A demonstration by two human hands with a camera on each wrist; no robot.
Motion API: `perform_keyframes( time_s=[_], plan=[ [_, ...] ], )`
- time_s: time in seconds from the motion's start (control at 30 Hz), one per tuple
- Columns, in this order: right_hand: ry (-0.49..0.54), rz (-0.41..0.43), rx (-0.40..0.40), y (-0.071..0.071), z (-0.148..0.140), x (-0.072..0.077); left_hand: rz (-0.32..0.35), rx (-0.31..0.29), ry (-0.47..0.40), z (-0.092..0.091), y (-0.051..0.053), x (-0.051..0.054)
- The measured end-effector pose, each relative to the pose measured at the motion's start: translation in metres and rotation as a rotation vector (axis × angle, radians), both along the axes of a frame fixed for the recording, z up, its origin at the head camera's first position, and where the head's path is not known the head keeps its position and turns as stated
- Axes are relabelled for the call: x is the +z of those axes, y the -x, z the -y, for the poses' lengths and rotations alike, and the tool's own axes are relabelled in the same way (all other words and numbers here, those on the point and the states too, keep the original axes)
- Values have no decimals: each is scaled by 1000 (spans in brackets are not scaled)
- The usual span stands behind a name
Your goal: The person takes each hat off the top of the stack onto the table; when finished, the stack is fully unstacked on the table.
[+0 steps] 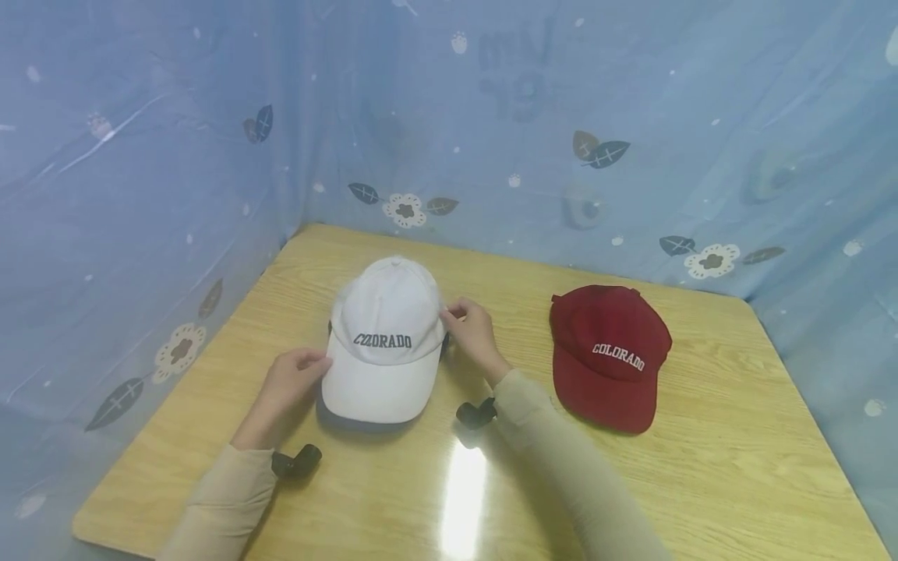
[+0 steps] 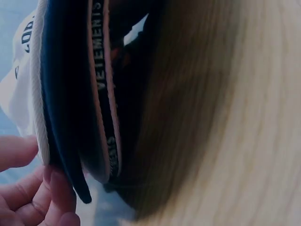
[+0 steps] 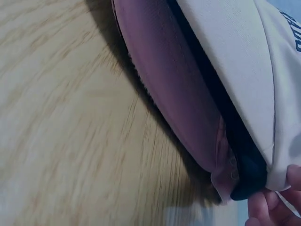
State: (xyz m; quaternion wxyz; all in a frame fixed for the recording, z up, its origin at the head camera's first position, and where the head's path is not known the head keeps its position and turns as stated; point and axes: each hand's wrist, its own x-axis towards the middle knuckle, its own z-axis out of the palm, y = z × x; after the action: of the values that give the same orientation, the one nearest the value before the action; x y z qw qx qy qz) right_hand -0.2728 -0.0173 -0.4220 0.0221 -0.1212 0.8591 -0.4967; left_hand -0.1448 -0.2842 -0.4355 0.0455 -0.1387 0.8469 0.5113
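A white baseball cap (image 1: 382, 382) lettered COLORADO faces front on the left half of the table. The left hand (image 1: 291, 382) pinches its brim edge at the left, thumb above and fingers beneath. At the cap's right side, the right hand (image 1: 473, 331) pinches the lower edge of the crown. Under the white cap shows a dark navy layer (image 2: 63, 94), seemingly another cap's brim. A dark inner band (image 2: 99, 70) with pinkish edging and the letters VETEMENTS lies below that. From the right wrist view, a mauve-pink layer (image 3: 164, 84) sits lowest; how the layers join is hidden.
To the right a dark red cap (image 1: 610, 358), also lettered COLORADO, lies on the wooden table (image 1: 737, 436). Blue patterned curtains (image 1: 491, 117) hang behind and at the sides. Each wrist carries a small black device (image 1: 298, 461).
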Motion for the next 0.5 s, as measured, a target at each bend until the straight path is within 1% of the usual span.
perform_keyframes(
  time_s=[0.07,0.13,0.2,0.27,0.3,0.37,0.5],
  plan=[
    [5,-9,-8,-1,2,0,10,0,-2,0,0,1],
    [12,-18,-23,-1,3,1,31,7,-56,0,-1,3],
    [33,-20,-34,-1,4,4,24,0,-67,1,-2,6],
    [60,-23,-40,-2,4,8,17,0,-114,2,-3,9],
    [73,-28,-40,-2,4,11,6,-3,-121,3,-3,11],
    [105,-39,-36,-2,4,17,-40,-9,-80,4,-3,15],
    [146,-81,-15,-1,0,32,-108,1,-33,1,-2,26]
  ],
)
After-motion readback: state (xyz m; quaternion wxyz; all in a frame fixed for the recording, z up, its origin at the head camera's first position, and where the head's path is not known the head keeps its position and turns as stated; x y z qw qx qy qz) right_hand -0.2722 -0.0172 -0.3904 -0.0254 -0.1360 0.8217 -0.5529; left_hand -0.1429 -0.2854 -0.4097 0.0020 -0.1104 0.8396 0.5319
